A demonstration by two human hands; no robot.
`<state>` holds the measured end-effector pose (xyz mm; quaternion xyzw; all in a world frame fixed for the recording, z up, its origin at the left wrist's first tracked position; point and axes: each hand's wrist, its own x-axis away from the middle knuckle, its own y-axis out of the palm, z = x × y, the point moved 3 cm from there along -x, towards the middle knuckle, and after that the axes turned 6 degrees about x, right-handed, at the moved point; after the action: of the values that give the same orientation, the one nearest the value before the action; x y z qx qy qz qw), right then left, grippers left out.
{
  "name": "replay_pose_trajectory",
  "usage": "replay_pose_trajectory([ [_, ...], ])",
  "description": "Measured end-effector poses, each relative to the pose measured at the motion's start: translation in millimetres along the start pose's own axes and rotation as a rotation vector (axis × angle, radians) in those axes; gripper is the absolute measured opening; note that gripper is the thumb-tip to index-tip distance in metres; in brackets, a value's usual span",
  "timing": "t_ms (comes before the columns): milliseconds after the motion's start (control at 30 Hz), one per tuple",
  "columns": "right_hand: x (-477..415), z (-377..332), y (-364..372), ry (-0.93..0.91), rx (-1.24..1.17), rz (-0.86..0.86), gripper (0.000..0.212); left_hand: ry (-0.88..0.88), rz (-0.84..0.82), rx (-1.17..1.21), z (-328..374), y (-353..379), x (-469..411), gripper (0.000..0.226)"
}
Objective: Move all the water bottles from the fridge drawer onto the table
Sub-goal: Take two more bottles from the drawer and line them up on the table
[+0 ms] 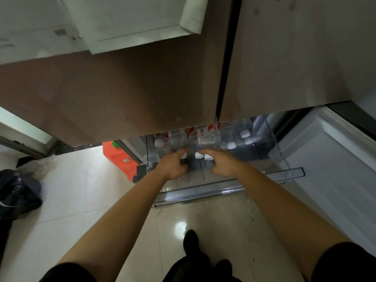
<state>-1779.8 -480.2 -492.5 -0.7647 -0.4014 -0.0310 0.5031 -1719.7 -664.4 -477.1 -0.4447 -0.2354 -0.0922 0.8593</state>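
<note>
Head camera looks down my two bare arms into the clear fridge drawer [203, 193], pulled out at 12 o'clock from my feet. My left hand [175, 165] is in the left half of the drawer. Its thumb and curled fingers [183, 166] wrap round the near bottle [184, 156], which has a white cap. My right hand [221, 164] is just at 3 o'clock from it, right by two more white caps [198, 155]. Its fingers bend down among the bottles, but I cannot tell if they grip one or only touch.

More water bottles [231, 145] stand up in the drawer at 1 o'clock from my right hand. One more cap [157, 142] shows at 11 o'clock from my left hand. Red and white labels show at the back, under the brown fridge doors [142, 94].

An orange thing [120, 157] sits on the pale floor at 9 o'clock from the drawer. A black bag [19, 190] lies far out at 9 o'clock. My dark shoe [190, 240] is at 6 o'clock.
</note>
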Motion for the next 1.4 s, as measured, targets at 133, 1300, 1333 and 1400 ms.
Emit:
replay_pose_trajectory([
  [133, 11, -4, -5, 0.026, 0.03, 0.141, 0.047, -0.04, 0.099, 0.094, 8, -5, 11, 0.052],
  [1300, 101, -1, -57, 0.252, -0.297, 0.4, 0.063, 0.064, 0.495, 0.03, 27, -25, 79, 0.05],
  [1333, 101, 1, -57, 0.261, -0.294, 0.396, 0.069, 0.039, 0.493, 0.069, 26, -25, 77, 0.053],
  [1400, 99, 7, -53, 0.283, -0.299, 0.365, 0.075, -0.026, 0.483, 0.16, 24, -23, 75, 0.06],
])
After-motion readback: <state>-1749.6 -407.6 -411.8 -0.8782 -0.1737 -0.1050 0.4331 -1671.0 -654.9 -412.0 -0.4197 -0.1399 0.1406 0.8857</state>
